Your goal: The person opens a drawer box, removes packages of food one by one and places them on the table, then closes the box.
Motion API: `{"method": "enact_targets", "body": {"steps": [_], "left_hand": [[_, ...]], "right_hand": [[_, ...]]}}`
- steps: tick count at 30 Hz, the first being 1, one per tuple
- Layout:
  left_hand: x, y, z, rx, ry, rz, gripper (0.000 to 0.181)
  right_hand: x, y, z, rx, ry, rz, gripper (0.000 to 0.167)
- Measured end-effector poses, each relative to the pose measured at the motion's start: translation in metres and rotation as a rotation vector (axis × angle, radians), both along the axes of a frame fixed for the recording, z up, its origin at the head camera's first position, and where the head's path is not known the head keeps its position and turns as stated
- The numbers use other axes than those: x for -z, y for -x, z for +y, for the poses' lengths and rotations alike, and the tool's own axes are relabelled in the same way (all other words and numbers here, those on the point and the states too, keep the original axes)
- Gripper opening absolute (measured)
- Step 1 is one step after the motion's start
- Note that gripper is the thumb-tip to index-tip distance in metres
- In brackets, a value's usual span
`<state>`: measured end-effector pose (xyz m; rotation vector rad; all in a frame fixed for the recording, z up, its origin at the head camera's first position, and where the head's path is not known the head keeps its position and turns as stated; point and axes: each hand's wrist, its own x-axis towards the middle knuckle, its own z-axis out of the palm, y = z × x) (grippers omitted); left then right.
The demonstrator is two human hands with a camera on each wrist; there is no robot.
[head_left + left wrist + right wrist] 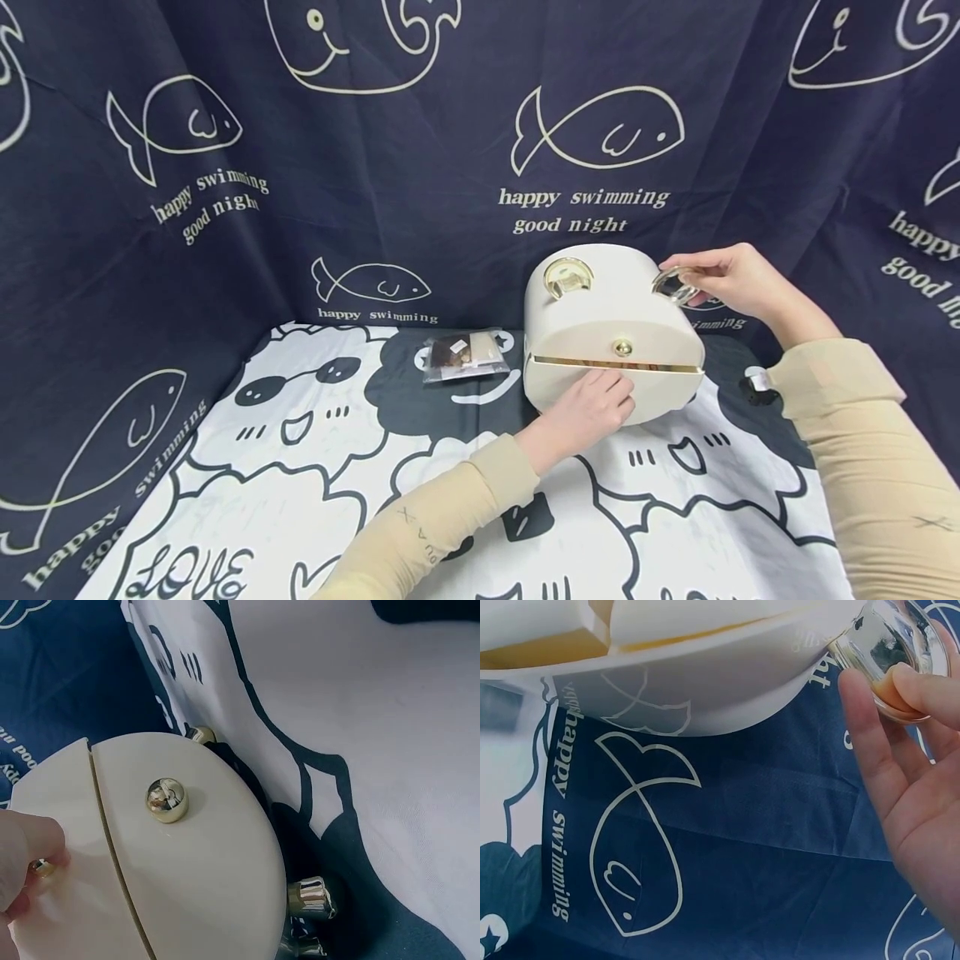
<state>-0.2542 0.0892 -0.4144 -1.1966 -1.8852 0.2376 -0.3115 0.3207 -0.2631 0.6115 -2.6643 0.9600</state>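
A white rounded box (611, 300) with gold trim stands at the right of the cloth, two gold rings on its top. My left hand (588, 408) is at the front of the lower drawer (555, 387), where a narrow gap shows along the top edge. In the left wrist view, the thumb and finger of my left hand (26, 855) pinch a small gold knob (41, 867); another gold knob (166, 799) is uncovered. My right hand (738, 279) grips the right gold ring (675, 286); the right wrist view shows its fingers around the shiny ring (889, 645).
A clear plastic packet (465, 356) with brown and beige contents lies left of the box. A small black object with a white tag (759, 381) lies to its right. Dark fish-print fabric (420, 183) hangs behind; a cartoon-print cloth (300, 467) covers the surface.
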Motion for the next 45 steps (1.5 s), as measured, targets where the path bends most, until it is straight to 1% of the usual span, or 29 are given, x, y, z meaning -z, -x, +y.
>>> {"method": "enact_targets", "body": {"steps": [7, 13, 22, 31, 38, 42, 45], "left_hand": [[-0.001, -0.003, -0.001, 0.006, -0.010, -0.004, 0.022], [-0.001, -0.006, -0.002, 0.002, -0.012, -0.004, 0.022], [-0.001, -0.005, -0.003, 0.000, -0.016, -0.005, 0.024], [0.000, -0.006, -0.002, -0.005, -0.015, 0.009, 0.024], [0.001, -0.009, -0.002, 0.021, -0.032, 0.026, 0.026], [0.002, -0.011, -0.002, 0.027, -0.030, 0.023, 0.026], [0.002, -0.013, -0.003, 0.029, -0.026, 0.028, 0.026]], "right_hand": [[0.002, 0.001, 0.001, -0.032, -0.003, 0.040, 0.022], [0.004, 0.001, 0.000, -0.025, -0.030, 0.048, 0.023], [0.005, 0.003, -0.001, -0.064, -0.018, 0.098, 0.029], [0.005, 0.001, -0.004, -0.045, -0.074, 0.135, 0.027], [0.003, -0.001, -0.004, -0.022, -0.117, 0.132, 0.027], [0.003, -0.001, -0.004, -0.009, -0.150, 0.154, 0.027], [0.003, -0.001, -0.003, 0.000, -0.156, 0.153, 0.026]]}}
